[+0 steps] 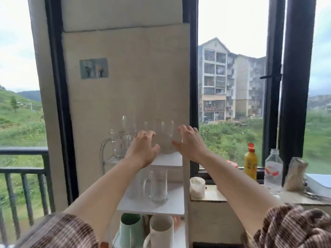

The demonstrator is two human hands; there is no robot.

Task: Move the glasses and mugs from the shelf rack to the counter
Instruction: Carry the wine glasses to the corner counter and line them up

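Observation:
A white shelf rack (172, 159) stands against the wall. Its top shelf holds several clear glasses (165, 135) and a clear handled mug (120, 145) at the left. My left hand (142, 149) and my right hand (189, 142) reach to either side of the front glasses, fingers spread, holding nothing. The middle shelf (176, 199) carries tall clear glass mugs (158, 187). On the lowest visible shelf sit a green mug (130, 228) and a white mug (160, 233).
The counter (215, 196) runs right of the rack under the window, with a white cup (197, 187), a yellow bottle (250, 161), a clear bottle (273, 166) and a bag (295, 176). A railing (23, 169) is at the left.

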